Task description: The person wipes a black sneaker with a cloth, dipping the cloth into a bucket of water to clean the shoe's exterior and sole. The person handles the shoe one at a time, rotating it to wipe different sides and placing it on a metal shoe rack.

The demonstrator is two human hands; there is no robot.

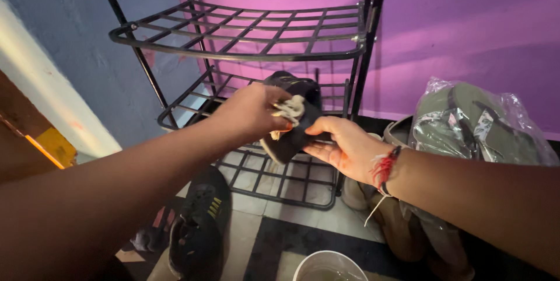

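- Standing against the purple wall (466, 24) at the far side is a tall black metal rack (245, 33) with open grid shelves, one above the other.
- Lying on the floor at the right, near the wall, is a green bag in clear plastic (472, 123).
- Down on the tiled floor (256, 234) at the near left, a black shoe (198, 222) lies on its side, just in front of the rack.
- Held up in the middle of the view, in front of the rack's lower shelves, is a small dark shoe (294, 126).
- The right hand (344, 147) holds that dark shoe from below and from the right. Its fingers are partly curled, and the thumb sits on top of the shoe. A red thread band (385, 167) is tied round the wrist.
- The left hand (248, 109) is closed round a pale cloth (290, 109) and presses it against the top of the dark shoe.
- At the near edge, in the middle, the rim of a white bucket (329, 263) shows, with water inside.
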